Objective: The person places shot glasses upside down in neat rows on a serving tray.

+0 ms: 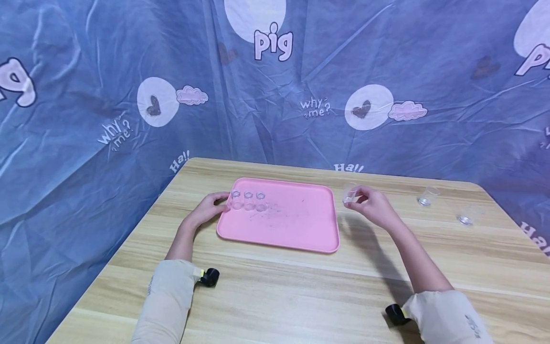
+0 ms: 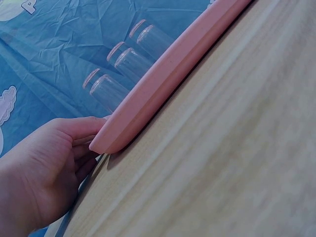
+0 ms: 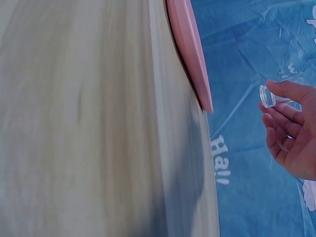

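Right hand [image 1: 373,206] pinches a clear cup [image 1: 350,193]; left hand [image 1: 205,209] grips the pink tray [image 1: 301,227].

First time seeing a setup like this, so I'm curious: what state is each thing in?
Pink tray: resting on the table
Three tray cups: upside down, in a row
Held cup: off the table, roughly upright
Farther loose cup: upright on the table
Nearer loose cup: upright on the table
Left hand: holding the tray's left edge
Right hand: pinching the held cup
Curtain: hanging, wrinkled
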Tool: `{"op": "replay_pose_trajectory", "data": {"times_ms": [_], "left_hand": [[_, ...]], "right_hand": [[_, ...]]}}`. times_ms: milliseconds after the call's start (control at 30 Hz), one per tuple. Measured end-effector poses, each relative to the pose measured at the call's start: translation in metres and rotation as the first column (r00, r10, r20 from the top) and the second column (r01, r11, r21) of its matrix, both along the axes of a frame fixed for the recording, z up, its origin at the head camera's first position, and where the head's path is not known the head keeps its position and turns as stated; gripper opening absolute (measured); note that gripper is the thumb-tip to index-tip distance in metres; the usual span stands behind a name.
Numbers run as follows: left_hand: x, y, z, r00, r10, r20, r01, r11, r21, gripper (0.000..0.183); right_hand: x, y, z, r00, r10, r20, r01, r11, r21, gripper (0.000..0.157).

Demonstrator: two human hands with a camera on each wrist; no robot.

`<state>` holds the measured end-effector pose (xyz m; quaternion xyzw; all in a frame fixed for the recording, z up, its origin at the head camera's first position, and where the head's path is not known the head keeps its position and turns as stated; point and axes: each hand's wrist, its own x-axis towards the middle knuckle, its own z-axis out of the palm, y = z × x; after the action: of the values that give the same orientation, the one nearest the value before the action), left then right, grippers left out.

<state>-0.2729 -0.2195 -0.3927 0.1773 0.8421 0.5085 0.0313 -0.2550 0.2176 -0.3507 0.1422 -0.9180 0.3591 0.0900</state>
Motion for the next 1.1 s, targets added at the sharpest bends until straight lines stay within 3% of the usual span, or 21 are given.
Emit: {"op": "replay_pose_trajectory", "data": {"times_ms": [233,533,833,1100], "left_hand": [[-0.003,-0.002,-0.003,1.0,-0.007,-0.006,0.007,1.0,0.002,0.042],[-0.022,-0.013,-0.029,1.0,0.024,-0.014,-0.025,1.0,-0.011,0.045],[-0.022,-0.012,-0.03,0.999,0.032,-0.01,-0.032,0.999,-0.006,0.045],[-0.024,-0.01,-0.031,1.0,0.006,-0.019,-0.006,1.0,0.024,0.044]], "right_hand": [[-0.004,-0.018,0.0,0.999,0.032,0.01,-0.031,0.999,-0.019,0.022],[-0.012,-0.047,0.002,0.996,0.075,0.05,-0.073,0.996,-0.058,0.025],[-0.015,-0.078,0.002,0.987,0.115,0.11,-0.103,0.988,-0.114,0.026],[-0.018,-0.102,-0.004,0.988,0.127,0.083,-0.108,0.975,-0.195,0.025]]}}
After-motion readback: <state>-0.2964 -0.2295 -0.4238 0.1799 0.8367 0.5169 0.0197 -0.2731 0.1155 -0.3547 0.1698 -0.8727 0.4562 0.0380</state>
